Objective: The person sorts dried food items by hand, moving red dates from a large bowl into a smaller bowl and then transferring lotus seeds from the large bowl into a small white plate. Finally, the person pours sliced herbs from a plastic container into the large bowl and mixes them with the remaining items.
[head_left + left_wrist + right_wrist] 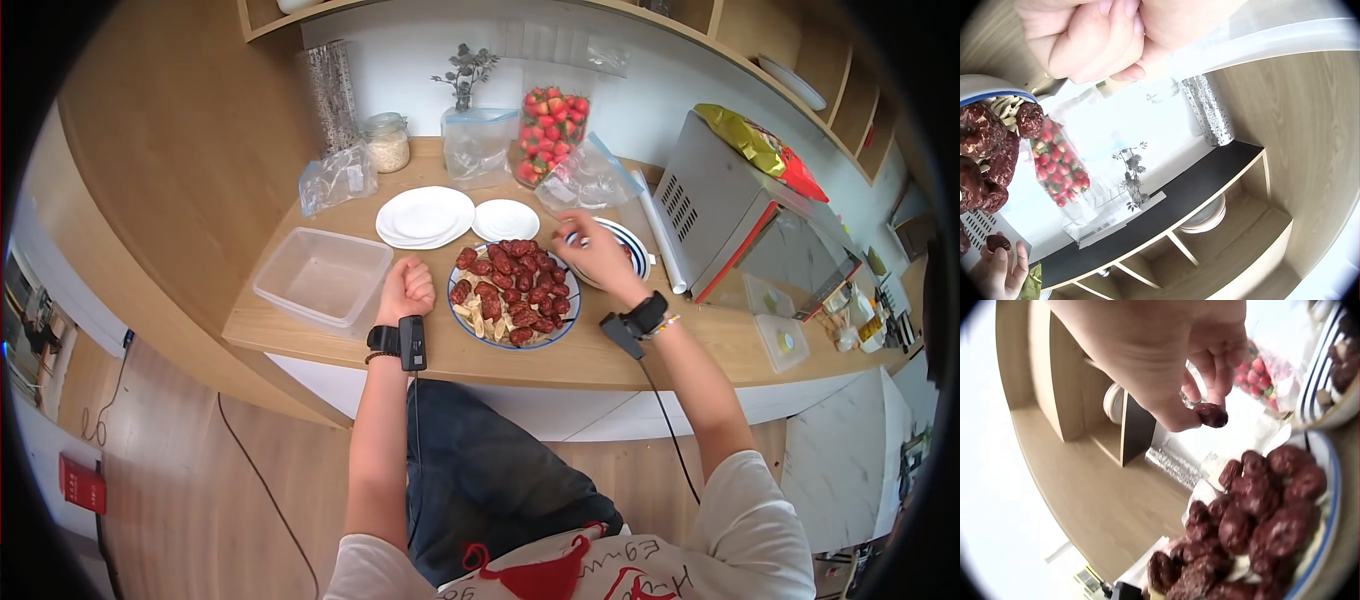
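Note:
A blue-rimmed plate (463,318) holds a heap of dark red dried dates (515,280) with pale slices at its left side. My right hand (598,262) is raised over the plate's right side; in the right wrist view its thumb and fingertips pinch one dark red date (1212,415). Partly under that hand stands a striped bowl (640,257) with dark pieces in it, seen also in the right wrist view. My left hand (407,290) is left of the date plate, its fingers curled, with nothing visible in them.
An open plastic container (322,275) stands at the left. Behind are white plates (425,217), a small white dish (506,221), a bag of strawberries (552,125), clear bags (480,150) and a jar (388,143). At the right are a microwave (735,215) and a white roll (662,235).

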A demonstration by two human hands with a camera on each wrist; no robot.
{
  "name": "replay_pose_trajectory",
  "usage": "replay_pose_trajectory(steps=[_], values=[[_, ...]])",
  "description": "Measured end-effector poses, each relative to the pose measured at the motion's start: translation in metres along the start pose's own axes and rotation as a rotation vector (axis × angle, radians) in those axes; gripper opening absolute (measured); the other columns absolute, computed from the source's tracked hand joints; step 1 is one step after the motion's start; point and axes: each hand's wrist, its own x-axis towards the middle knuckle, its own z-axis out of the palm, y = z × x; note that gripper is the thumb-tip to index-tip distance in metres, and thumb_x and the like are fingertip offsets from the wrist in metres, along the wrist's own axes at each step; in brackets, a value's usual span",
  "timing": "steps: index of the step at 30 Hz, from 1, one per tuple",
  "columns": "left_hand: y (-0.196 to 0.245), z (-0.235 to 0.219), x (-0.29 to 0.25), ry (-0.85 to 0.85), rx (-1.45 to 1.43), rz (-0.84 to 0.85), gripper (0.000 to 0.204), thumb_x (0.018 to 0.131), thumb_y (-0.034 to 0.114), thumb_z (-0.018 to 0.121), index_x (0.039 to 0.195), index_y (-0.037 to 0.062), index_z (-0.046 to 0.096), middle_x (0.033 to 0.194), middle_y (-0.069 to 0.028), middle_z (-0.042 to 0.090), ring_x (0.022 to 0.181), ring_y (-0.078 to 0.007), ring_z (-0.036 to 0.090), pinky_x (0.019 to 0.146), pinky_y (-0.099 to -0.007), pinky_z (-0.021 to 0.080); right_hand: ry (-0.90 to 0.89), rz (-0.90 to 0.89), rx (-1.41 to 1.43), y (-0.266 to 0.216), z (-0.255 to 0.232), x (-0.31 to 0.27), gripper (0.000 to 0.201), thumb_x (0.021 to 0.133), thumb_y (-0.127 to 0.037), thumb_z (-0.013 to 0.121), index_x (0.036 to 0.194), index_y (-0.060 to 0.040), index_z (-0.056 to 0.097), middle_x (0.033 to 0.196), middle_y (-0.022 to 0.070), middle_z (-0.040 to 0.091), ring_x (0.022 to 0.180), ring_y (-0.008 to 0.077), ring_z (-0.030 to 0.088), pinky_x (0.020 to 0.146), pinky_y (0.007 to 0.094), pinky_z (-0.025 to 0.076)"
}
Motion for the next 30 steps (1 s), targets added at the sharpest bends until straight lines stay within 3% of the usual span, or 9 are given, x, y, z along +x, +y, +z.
replay_pose_trajectory(steps=[4, 7, 10, 11, 18, 19, 22, 28, 30], values=[[-0.001, -0.002, 0.001, -0.006, 0.001, 0.013, 0.027, 0.093, 0.013, 0.044, 0.066, 0.0112, 0.039, 0.049, 0.0057, 0.019, 0.037, -0.0055, 0.016, 0.034, -0.0204, 0.013, 0.044, 0.281, 0.019, 0.045, -0.044, 0.006, 0.033, 0.08, -0.015, 0.063, 0.109, -0.0013, 0.054, 0.088, 0.0109, 0.063, 0.077, 0.0193, 0.064, 0.067, 0.0299, 0.05], [-0.001, -0.001, 0.001, -0.015, 0.002, 0.008, 0.027, 0.092, 0.013, 0.045, 0.066, 0.0112, 0.039, 0.049, 0.0058, 0.019, 0.037, -0.0054, 0.016, 0.034, -0.0204, 0.013, 0.09, 0.155, -0.112, 0.098, -0.057, 0.004, 0.028, 0.08, -0.016, 0.062, 0.104, -0.0001, 0.058, 0.085, 0.0124, 0.065, 0.076, 0.0222, 0.065, 0.07, 0.0314, 0.05], [-0.001, 0.001, -0.002, -0.009, -0.003, 0.014, 0.027, 0.092, 0.013, 0.045, 0.066, 0.0112, 0.039, 0.049, 0.0059, 0.019, 0.037, -0.0054, 0.015, 0.034, -0.0204, 0.013, 0.128, 0.303, -0.131, 0.122, -0.062, 0.001, 0.025, 0.081, -0.017, 0.063, 0.099, 0.0001, 0.061, 0.081, 0.0071, 0.065, 0.071, 0.0131, 0.06, 0.061, 0.026, 0.048], [-0.002, 0.002, -0.001, -0.003, -0.011, 0.016, 0.027, 0.092, 0.013, 0.045, 0.066, 0.0112, 0.039, 0.049, 0.0059, 0.019, 0.037, -0.0054, 0.015, 0.034, -0.0205, 0.013, 0.159, 0.326, -0.183, 0.126, -0.064, 0.001, 0.024, 0.08, -0.018, 0.062, 0.096, 0.0008, 0.063, 0.085, 0.0143, 0.067, 0.077, 0.0222, 0.065, 0.071, 0.0317, 0.05], [0.001, -0.005, 0.002, -0.013, -0.009, 0.009, 0.026, 0.092, 0.012, 0.045, 0.067, 0.011, 0.038, 0.049, 0.0059, 0.019, 0.037, -0.0054, 0.015, 0.034, -0.0206, 0.012, -0.123, 0.081, 0.055, 0.041, -0.049, -0.003, 0.027, 0.084, -0.017, 0.061, 0.103, 0.0013, 0.059, 0.075, 0.004, 0.059, 0.064, 0.0099, 0.057, 0.06, 0.0258, 0.047], [0.0, -0.003, 0.0, -0.002, -0.007, 0.017, 0.026, 0.092, 0.012, 0.044, 0.067, 0.011, 0.038, 0.05, 0.0059, 0.019, 0.037, -0.0054, 0.015, 0.034, -0.0206, 0.012, -0.262, 0.139, 0.17, 0.028, -0.043, -0.004, 0.029, 0.083, -0.02, 0.064, 0.104, -0.0002, 0.059, 0.076, 0.0047, 0.059, 0.067, 0.0111, 0.057, 0.062, 0.0259, 0.047], [-0.001, 0.002, -0.001, 0.011, 0.004, 0.034, 0.026, 0.092, 0.012, 0.044, 0.067, 0.0109, 0.039, 0.05, 0.0059, 0.019, 0.038, -0.0053, 0.015, 0.034, -0.0205, 0.012, -0.4, -0.112, -0.194, 0.003, -0.02, -0.011, 0.034, 0.081, -0.025, 0.065, 0.106, -0.0036, 0.058, 0.086, 0.0103, 0.06, 0.076, 0.0226, 0.059, 0.07, 0.0316, 0.047], [0.0, 0.0, -0.001, 0.0, 0.006, 0.017, 0.027, 0.092, 0.012, 0.044, 0.066, 0.0109, 0.039, 0.05, 0.0059, 0.019, 0.038, -0.0055, 0.015, 0.034, -0.0206, 0.012, -0.101, -0.293, -0.279, -0.008, -0.001, -0.009, 0.032, 0.078, -0.022, 0.065, 0.103, -0.0035, 0.058, 0.09, 0.0162, 0.056, 0.086, 0.033, 0.056, 0.078, 0.0391, 0.045], [-0.001, 0.0, -0.001, -0.002, -0.005, 0.009, 0.027, 0.092, 0.013, 0.044, 0.066, 0.0109, 0.039, 0.05, 0.0059, 0.019, 0.038, -0.0055, 0.015, 0.035, -0.0205, 0.012, -0.218, -0.254, -0.287, -0.004, 0.006, -0.005, 0.031, 0.077, -0.02, 0.065, 0.102, -0.0034, 0.058, 0.089, 0.0164, 0.057, 0.086, 0.0331, 0.056, 0.078, 0.0394, 0.045]])
